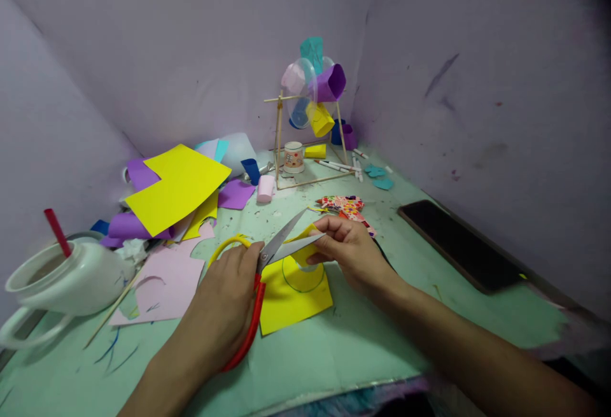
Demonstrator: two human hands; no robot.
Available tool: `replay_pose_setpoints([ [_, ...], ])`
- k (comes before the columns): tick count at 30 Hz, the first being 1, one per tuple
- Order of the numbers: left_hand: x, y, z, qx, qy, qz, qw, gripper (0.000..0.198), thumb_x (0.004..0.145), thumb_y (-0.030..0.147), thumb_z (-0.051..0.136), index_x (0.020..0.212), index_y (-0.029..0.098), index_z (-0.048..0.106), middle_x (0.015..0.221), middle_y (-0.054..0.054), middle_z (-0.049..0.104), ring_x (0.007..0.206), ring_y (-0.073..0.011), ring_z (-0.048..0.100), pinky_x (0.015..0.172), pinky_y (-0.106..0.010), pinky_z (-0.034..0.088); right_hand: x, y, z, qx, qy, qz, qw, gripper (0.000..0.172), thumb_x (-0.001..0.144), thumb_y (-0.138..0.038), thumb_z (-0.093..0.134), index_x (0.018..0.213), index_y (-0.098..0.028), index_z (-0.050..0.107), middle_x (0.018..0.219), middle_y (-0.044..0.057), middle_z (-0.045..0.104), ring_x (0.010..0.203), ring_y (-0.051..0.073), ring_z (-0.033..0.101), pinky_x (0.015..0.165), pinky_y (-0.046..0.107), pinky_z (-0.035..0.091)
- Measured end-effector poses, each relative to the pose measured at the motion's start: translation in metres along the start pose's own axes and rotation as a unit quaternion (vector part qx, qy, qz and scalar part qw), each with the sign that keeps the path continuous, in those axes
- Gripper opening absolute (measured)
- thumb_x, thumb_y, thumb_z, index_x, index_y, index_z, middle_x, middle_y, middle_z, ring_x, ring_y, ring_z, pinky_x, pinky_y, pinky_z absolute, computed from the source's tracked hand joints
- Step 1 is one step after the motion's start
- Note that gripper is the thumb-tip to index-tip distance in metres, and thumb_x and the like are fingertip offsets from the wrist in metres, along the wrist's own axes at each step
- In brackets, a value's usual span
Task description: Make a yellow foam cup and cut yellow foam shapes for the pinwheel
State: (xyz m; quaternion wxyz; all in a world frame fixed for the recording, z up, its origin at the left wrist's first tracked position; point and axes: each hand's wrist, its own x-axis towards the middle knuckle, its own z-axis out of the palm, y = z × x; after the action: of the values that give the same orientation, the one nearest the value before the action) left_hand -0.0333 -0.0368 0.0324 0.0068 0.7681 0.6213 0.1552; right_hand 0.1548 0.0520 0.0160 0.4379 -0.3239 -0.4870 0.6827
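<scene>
My left hand (229, 296) is wrapped round the handles of large scissors (265, 258), whose blades stand apart and point up to the right. Between the blades and my fingers is a small yellow paper piece (304, 246), pinched by my right hand (351, 248). Below it a yellow sheet (296, 305) with a drawn circle lies on the table, partly hidden by my left hand and the scissors. A floral-patterned object (341, 204) lies just behind my right hand.
A stick frame (278, 143) with coloured paper cups stands at the back, a paper cup (293, 157) inside it. Left are paper sheets (179, 188), a pink sheet (167, 283) and a white teapot-like vessel (90, 277). A phone (458, 245) lies right.
</scene>
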Motion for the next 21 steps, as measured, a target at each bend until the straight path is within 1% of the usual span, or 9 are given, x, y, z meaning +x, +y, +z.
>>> replay_pose_setpoints([
  [4,0.0006,0.0008,-0.0015,0.019,-0.029,-0.009,0.999,0.037,0.084,0.016,0.038,0.119,0.020,0.048,0.101,-0.012,0.060,0.092,-0.0273,0.056,0.079,-0.044,0.047,-0.0008,-0.0010,0.0002,0.001,-0.002,0.002,1.000,0.026,0.059,-0.036,0.079,0.069,-0.017,0.065,0.064,-0.001,0.067,0.055,0.013,0.064,0.053,0.025,0.055],
  [9,0.0008,0.0035,-0.0038,0.014,-0.023,-0.012,1.000,0.035,0.084,0.015,0.037,0.116,0.021,0.049,0.099,-0.011,0.061,0.089,-0.0258,0.057,0.076,-0.043,0.048,-0.0014,-0.0017,0.0006,0.003,-0.005,-0.003,1.000,0.025,0.059,-0.034,0.079,0.068,-0.016,0.065,0.061,-0.001,0.067,0.053,0.012,0.064,0.053,0.025,0.056],
  [16,0.0014,0.0040,-0.0039,0.022,-0.033,-0.015,0.999,0.035,0.085,0.015,0.034,0.116,0.020,0.049,0.100,-0.012,0.060,0.090,-0.0267,0.057,0.077,-0.044,0.049,-0.0005,-0.0017,0.0008,0.007,-0.007,0.001,1.000,0.023,0.060,-0.034,0.078,0.068,-0.016,0.065,0.061,-0.001,0.067,0.054,0.012,0.063,0.052,0.023,0.055],
  [21,0.0015,0.0037,-0.0037,0.022,-0.025,-0.012,0.999,0.034,0.085,0.014,0.035,0.115,0.020,0.049,0.098,-0.012,0.061,0.089,-0.0265,0.057,0.076,-0.044,0.049,-0.0015,-0.0028,0.0016,0.012,-0.002,0.007,1.000,0.023,0.058,-0.032,0.079,0.068,-0.016,0.065,0.060,-0.002,0.067,0.053,0.012,0.063,0.052,0.023,0.055],
])
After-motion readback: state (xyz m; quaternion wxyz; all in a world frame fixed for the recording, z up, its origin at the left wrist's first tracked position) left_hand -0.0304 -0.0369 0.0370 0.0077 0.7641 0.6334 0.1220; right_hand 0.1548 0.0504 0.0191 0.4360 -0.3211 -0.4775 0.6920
